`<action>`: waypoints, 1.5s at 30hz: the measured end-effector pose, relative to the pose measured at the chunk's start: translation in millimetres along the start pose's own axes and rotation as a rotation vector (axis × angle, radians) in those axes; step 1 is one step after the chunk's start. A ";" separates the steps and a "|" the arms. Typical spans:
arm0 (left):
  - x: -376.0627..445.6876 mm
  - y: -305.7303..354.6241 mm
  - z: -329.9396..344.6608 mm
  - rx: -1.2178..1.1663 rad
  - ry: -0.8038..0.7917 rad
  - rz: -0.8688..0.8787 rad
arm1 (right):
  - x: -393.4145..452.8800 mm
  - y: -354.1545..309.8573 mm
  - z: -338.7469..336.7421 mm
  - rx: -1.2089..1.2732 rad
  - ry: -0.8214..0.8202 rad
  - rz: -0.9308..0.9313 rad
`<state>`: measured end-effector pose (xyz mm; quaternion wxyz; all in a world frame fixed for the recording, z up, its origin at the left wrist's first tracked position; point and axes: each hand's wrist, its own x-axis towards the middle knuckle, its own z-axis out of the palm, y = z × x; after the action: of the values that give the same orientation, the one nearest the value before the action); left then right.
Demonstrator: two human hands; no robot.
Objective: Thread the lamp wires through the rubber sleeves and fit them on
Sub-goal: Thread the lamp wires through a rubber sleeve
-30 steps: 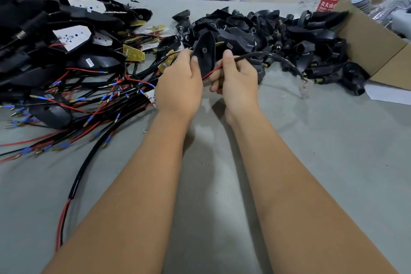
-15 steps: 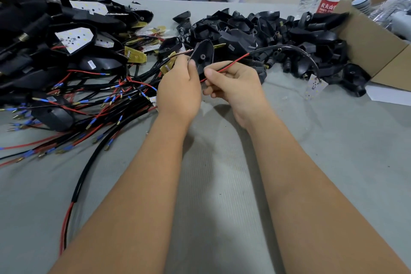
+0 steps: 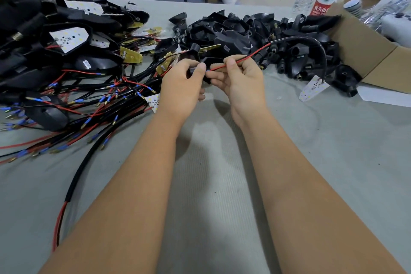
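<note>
Pinching the red wire [image 3: 241, 59] in the right hand [image 3: 241, 83], aiming its end at the black rubber sleeve [image 3: 193, 56] gripped just beside it in the left hand [image 3: 181, 87], above the table [image 3: 311, 151], steadying for threading.

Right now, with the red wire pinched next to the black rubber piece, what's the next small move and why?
Probably feed the wire tip into the sleeve opening. The right hand pinches the red wire with its blue-tipped end pointing at the black rubber sleeve that the left hand grips. The tip sits at the left fingertips; whether it has entered yet cannot be told.
</note>
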<state>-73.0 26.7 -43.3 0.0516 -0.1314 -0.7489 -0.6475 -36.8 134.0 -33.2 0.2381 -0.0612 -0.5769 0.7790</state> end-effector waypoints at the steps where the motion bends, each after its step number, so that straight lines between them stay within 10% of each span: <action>1: 1.2 -0.6 -0.5 -0.016 0.006 -0.016 | 0.6 -0.3 -0.4 0.026 0.017 0.005; 45: -0.7 7.3 3.9 -0.431 -0.095 -0.151 | 3.4 -3.5 -3.6 0.299 0.020 0.265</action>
<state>-70.0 31.4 -37.1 -0.0615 -0.1136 -0.6026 -0.7875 -37.4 139.4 -30.5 0.1456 -0.1080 -0.4393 0.8799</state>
